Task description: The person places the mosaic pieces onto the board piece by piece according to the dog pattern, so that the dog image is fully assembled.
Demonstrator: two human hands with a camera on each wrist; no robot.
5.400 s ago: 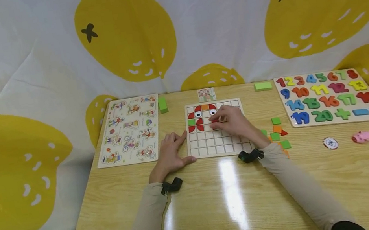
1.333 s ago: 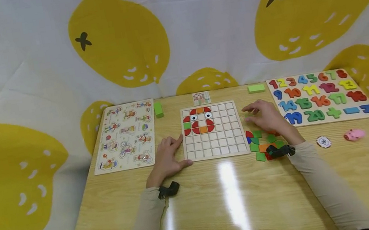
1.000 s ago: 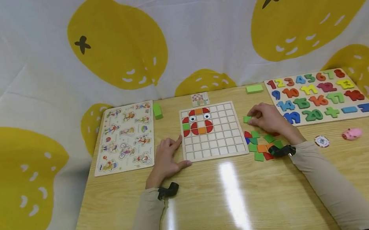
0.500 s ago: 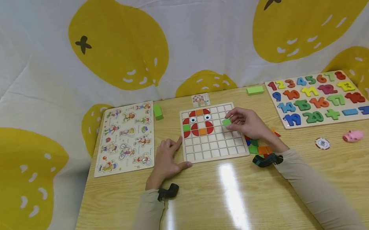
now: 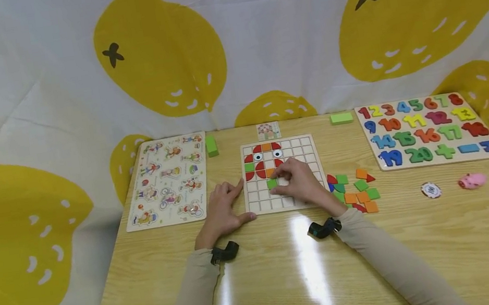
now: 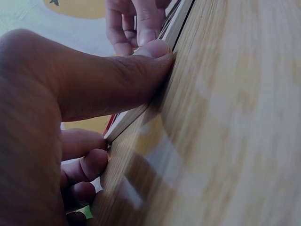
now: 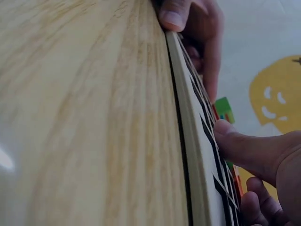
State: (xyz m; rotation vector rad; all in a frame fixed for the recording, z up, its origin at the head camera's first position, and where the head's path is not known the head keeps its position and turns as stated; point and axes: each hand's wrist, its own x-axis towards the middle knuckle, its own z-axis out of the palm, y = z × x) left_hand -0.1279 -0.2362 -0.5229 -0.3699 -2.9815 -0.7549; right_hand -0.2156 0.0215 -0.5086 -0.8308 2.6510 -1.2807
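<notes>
In the head view my right hand (image 5: 297,181) pinches a green square tile (image 5: 272,183) between thumb and fingers. The tile is at a cell of the wooden grid board (image 5: 293,200), just below the orange tile (image 5: 269,172) of a red, orange and green pattern. Two round eye tiles (image 5: 258,157) sit in that pattern. At the board's lower left corner rests my left hand (image 5: 223,209), thumb and index finger spread along its edges. The left wrist view shows its thumb (image 6: 127,77) against the board's edge. In the right wrist view my right thumb (image 7: 240,146) is close over the grid.
Loose coloured tiles (image 5: 350,199) lie right of the board. A picture card (image 5: 268,131) and two green blocks (image 5: 341,118) are behind it. A figure puzzle (image 5: 135,184) stands left, a number puzzle (image 5: 454,159) right. A poker chip (image 5: 431,190) and a pink pig (image 5: 471,180) lie front right.
My right hand has finished a red and orange row, picked up a green tile right of the board and carried it left onto the grid. My left hand has stayed at the board's corner.
</notes>
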